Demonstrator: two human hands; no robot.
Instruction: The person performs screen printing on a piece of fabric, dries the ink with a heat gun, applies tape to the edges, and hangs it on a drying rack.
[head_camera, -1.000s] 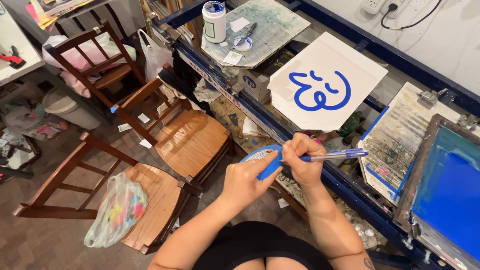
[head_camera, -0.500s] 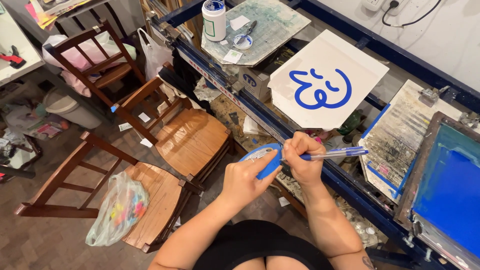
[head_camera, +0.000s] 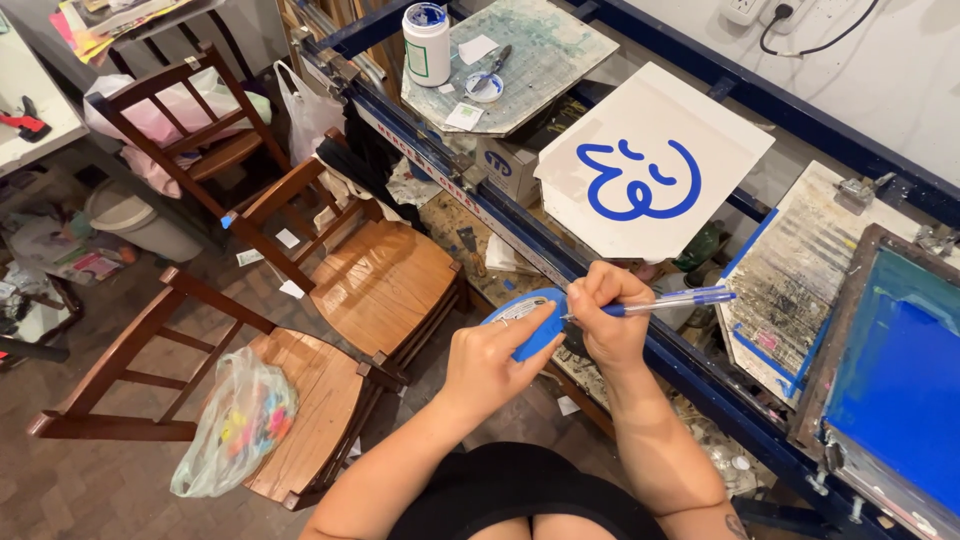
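My left hand holds a roll of blue tape in front of my body. My right hand grips a blue pen with its tip on the roll's top face. Just beyond my hands lies a white board printed with a blue looping figure. It rests on the blue metal press frame.
A blue-inked printing screen sits at right beside a stained pallet. A white jar and small lid stand on a pallet at top. Three wooden chairs are at left, one bearing a plastic bag.
Hands, pen and tape roll stay nearly still; the pen shifts only slightly on the roll.
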